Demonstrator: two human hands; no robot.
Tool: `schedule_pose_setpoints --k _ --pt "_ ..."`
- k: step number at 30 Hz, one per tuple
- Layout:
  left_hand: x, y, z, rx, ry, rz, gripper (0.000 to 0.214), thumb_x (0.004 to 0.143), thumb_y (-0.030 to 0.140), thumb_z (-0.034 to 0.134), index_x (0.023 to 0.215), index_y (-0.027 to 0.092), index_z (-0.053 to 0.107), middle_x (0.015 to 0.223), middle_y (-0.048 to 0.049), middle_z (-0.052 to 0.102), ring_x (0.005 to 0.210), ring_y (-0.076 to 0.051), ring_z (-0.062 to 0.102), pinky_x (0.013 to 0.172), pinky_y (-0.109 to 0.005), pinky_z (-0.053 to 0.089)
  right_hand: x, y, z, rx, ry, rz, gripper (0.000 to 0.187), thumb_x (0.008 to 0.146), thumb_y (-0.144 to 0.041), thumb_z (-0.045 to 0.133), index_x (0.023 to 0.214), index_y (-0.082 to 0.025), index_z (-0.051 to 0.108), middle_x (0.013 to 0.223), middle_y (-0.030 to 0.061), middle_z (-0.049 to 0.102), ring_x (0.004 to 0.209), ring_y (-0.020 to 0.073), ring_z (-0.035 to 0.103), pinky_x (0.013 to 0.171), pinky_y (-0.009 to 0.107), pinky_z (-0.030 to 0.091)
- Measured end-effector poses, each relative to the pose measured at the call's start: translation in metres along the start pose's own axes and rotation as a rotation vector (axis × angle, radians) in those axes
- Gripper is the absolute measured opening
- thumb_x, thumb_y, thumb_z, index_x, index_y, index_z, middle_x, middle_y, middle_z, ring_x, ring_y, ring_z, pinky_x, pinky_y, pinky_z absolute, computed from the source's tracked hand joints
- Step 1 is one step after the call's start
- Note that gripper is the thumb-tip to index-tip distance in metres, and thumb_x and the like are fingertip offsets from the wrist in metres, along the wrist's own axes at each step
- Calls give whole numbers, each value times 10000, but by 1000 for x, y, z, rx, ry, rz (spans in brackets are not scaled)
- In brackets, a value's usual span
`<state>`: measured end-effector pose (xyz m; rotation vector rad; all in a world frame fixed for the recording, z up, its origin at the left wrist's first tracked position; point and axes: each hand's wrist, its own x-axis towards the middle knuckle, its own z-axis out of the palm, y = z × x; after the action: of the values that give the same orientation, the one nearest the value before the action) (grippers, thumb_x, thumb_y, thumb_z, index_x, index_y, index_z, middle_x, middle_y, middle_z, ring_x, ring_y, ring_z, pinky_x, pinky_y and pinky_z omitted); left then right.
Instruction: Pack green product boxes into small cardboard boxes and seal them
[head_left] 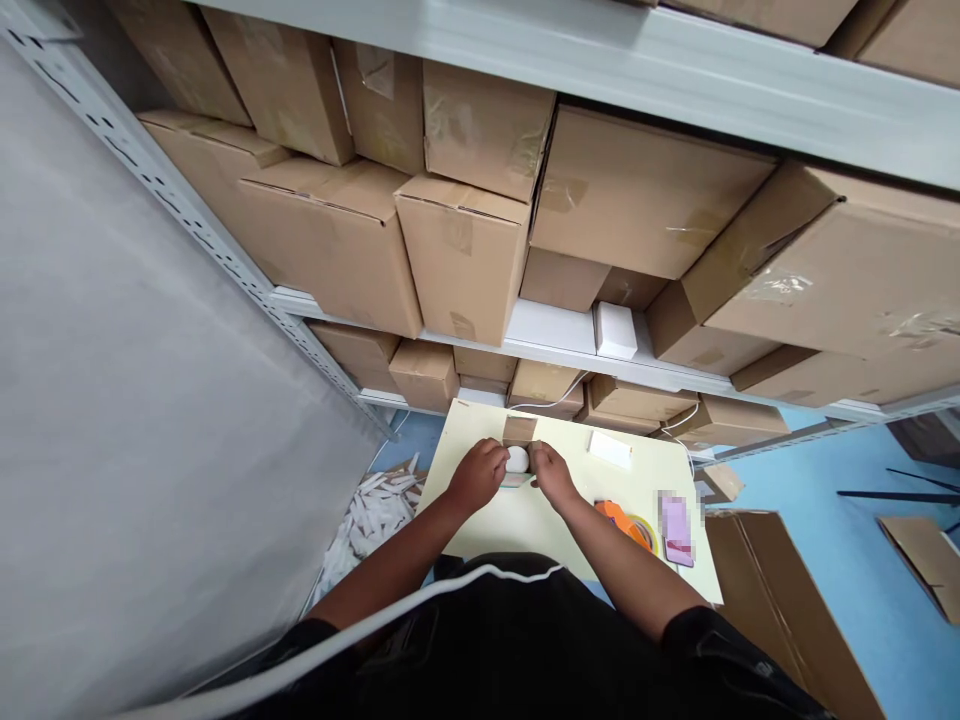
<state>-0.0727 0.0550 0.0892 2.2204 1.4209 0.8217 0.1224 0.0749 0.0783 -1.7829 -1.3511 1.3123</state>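
Note:
A small open box [520, 430] is on the pale yellow table, its brown flap standing up at the far side and a greenish strip along its near edge. Inside it shows a white rounded object [517, 460], whose kind I cannot make out. My left hand [480, 470] is closed on the box's left side, fingers bent in beside the white object. On the opposite side, my right hand [553, 474] pinches the box's right edge. The fingertips of both hands partly hide the box's sides.
On the table [472, 515] are a white box [610, 449], an orange tape dispenser [622, 522], a yellow tape roll [646, 533] and a purple phone [677, 530]. Shelves of cartons [465, 250] rise in front. White scraps [379, 515] lie left; a large carton [780, 600] stands right.

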Motion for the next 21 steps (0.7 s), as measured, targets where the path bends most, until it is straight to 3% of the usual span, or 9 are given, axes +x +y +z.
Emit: schedule_pose_setpoints --k 3,6,15,19,21 --pt "8 -2 -1 25 -173 76 390 838 29 522 1140 189 710 1124 -97 676 1070 -243 616 989 -387 528 -1 8 -1 128 -19 33 379 875 -385 420 1094 -226 685 961 53 693 851 226 632 588 285 537" --pt "19 0 -9 45 -269 11 414 840 68 549 1200 184 716 1202 -96 670 1087 -236 646 1000 -358 533 -1 16 -1 176 -37 -19 442 846 -398 464 1191 -238 689 1026 46 714 911 233 642 618 285 548" --pt "29 26 -17 92 -358 -27 379 879 125 544 1209 220 704 1277 -105 613 1167 -262 632 1019 -376 524 3 31 -8 156 -54 -16 402 872 -375 447 1149 -224 698 1016 50 736 920 237 665 664 309 562" --pt "40 35 -16 178 -495 -176 230 858 200 648 1067 224 741 1240 -115 629 1058 -289 678 986 -417 532 1 34 -7 100 -63 -40 379 895 -371 411 1091 -220 699 979 50 736 902 230 675 680 311 574" --pt "51 40 -14 252 -555 -283 263 789 247 752 1047 198 743 1259 -142 620 1036 -319 694 963 -440 538 -1 34 -5 85 -63 -56 367 907 -375 402 1060 -217 696 954 49 732 896 230 676 686 313 577"
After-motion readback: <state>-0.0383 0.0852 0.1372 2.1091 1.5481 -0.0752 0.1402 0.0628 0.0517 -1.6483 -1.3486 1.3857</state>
